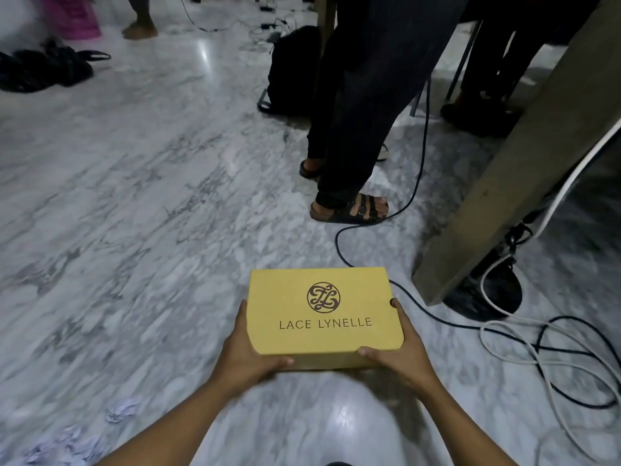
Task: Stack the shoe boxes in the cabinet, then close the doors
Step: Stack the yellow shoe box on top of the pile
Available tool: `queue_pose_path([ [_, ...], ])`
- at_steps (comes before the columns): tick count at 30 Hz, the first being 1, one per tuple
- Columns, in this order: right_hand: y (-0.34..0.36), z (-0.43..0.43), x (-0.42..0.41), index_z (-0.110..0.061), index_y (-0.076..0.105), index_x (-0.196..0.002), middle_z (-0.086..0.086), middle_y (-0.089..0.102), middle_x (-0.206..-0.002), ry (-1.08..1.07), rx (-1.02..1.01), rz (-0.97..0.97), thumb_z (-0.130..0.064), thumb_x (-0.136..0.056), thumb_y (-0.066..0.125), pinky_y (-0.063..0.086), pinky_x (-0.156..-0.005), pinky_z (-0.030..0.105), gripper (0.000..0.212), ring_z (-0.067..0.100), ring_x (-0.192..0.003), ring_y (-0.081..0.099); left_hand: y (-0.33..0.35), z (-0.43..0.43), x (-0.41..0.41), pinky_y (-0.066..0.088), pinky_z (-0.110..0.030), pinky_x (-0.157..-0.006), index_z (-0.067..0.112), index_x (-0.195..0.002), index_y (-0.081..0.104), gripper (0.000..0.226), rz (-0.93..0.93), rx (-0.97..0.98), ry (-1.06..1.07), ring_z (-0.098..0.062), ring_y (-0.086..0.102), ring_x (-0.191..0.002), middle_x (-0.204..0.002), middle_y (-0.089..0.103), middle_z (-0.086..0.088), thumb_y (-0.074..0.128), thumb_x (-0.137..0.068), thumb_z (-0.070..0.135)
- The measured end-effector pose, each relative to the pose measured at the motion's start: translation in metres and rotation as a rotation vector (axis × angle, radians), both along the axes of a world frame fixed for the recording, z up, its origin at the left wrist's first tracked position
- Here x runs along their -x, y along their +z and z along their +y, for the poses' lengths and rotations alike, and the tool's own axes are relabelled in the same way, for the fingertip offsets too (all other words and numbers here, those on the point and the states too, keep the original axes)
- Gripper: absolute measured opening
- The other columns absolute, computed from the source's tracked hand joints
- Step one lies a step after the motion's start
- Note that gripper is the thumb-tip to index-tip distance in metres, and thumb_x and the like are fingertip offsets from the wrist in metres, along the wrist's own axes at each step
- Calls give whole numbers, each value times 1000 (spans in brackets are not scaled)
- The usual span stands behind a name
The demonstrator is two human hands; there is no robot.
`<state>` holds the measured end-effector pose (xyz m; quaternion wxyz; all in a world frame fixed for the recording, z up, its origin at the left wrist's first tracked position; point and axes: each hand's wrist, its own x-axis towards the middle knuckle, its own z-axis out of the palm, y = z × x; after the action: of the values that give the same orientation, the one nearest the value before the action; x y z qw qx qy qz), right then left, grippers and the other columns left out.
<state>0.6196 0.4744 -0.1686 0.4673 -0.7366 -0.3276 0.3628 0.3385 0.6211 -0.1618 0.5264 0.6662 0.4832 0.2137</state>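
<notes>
Yellow shoe box (322,311) low in the middle of the view, lid up and closed, carried level over the grey-veined marble floor (151,196) and gripped from both ends. Left hand (245,354) clasped on the left end, fingers laid along the side wall, thumb curled across the near face. Right hand (403,351) clasped on the right end the same way, fingers up the side, thumb hooked at the near lid edge. Both forearms bare, reaching in from the bottom of the frame. On the lid, a round brown monogram above the words LACE LYNELLE (a small dark notch at the right edge, just by the right fingertips).

Beyond the box, a dark cable (339,243) looping across the floor and passing behind the far right corner; further right, a white cable (504,348) tangled with it in loose coils. Slanting wooden panel (521,163) at the right, foot on the floor near that same corner but apart from it. Straight ahead, well apart — a standing person's legs (363,95) in dark trousers, one foot in a strapped sandal (349,210) just beside the dark cable. Black backpack (289,72) on the floor behind those legs. Far left, a heap of dark bags (40,72); near left, crumpled pale paper (121,412).
</notes>
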Motion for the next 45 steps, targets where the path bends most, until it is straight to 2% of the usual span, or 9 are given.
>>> queue_pose_path([
  [4, 57, 27, 21, -34, 32, -155, -24, 51, -140, 39, -149, 7, -49, -35, 100, 52, -101, 33, 139, -7, -124, 53, 57, 20, 28, 52, -31, -94, 47, -145, 31, 124, -29, -119, 27, 2, 59, -117, -123, 64, 27, 101, -42, 40],
  [9, 162, 68, 71, -30, 24, -158, -14, 50, -146, 158, -376, -36, -33, -43, 102, 52, -81, 8, 140, -10, -124, 51, 177, 38, 90, 53, -43, -99, 42, -148, 29, 133, -55, -328, 127, -8, 60, -118, -125, 64, 23, 100, -35, 49],
  [12, 247, 81, 114, -39, 31, -151, -25, 55, -137, 241, -507, -108, -31, -45, 102, 56, -85, 20, 128, 1, -125, 55, 265, 29, 137, 53, -30, -90, 59, -124, 37, 108, -68, -488, 198, 6, 59, -107, -110, 61, 42, 101, -40, 37],
  [17, 386, 68, 198, -27, 30, -153, -36, 54, -122, 320, -797, -140, -24, -54, 98, 46, -73, -1, 120, -28, -103, 51, 415, -23, 228, 53, -44, -97, 45, -153, 20, 142, -72, -725, 284, -11, 57, -123, -133, 59, 22, 97, -35, 61],
  [23, 496, 38, 290, -37, 26, -156, -9, 42, -153, 439, -1040, -106, -53, -42, 94, 42, -114, 45, 134, 0, -132, 47, 545, -132, 315, 43, -41, -111, 42, -156, 10, 148, -28, -1030, 454, -7, 46, -135, -148, 48, 16, 97, -39, 59],
  [29, 558, 30, 366, -46, 26, -152, -31, 37, -148, 573, -1281, 35, -61, -35, 94, 44, -110, 26, 136, -9, -135, 42, 619, -231, 370, 34, -29, -109, 40, -159, 2, 150, 142, -1269, 672, -1, 38, -135, -154, 37, 21, 95, -42, 51],
  [34, 604, 16, 443, -38, 22, -158, -20, 33, -159, 731, -1382, 65, -63, -43, 93, 33, -120, 51, 138, 3, -147, 31, 653, -289, 432, 35, -37, -111, 40, -158, 5, 151, 246, -1282, 844, -7, 42, -135, -152, 42, 15, 96, -38, 50],
  [41, 649, -22, 577, -33, 16, -160, -35, 32, -149, 1019, -1456, 180, -53, -47, 96, 27, -111, 5, 140, -16, -139, 30, 668, -384, 527, 40, -28, -103, 49, -151, 24, 145, 247, -1341, 1088, 3, 51, -125, -137, 53, 24, 94, -25, 62],
  [45, 669, -44, 662, -36, 18, -157, -37, 40, -139, 1209, -1445, 271, -43, -49, 96, 33, -95, -4, 133, -22, -127, 38, 674, -430, 574, 43, -28, -104, 35, -152, 28, 138, 257, -1362, 1247, -3, 55, -121, -133, 56, 17, 100, -34, 27],
])
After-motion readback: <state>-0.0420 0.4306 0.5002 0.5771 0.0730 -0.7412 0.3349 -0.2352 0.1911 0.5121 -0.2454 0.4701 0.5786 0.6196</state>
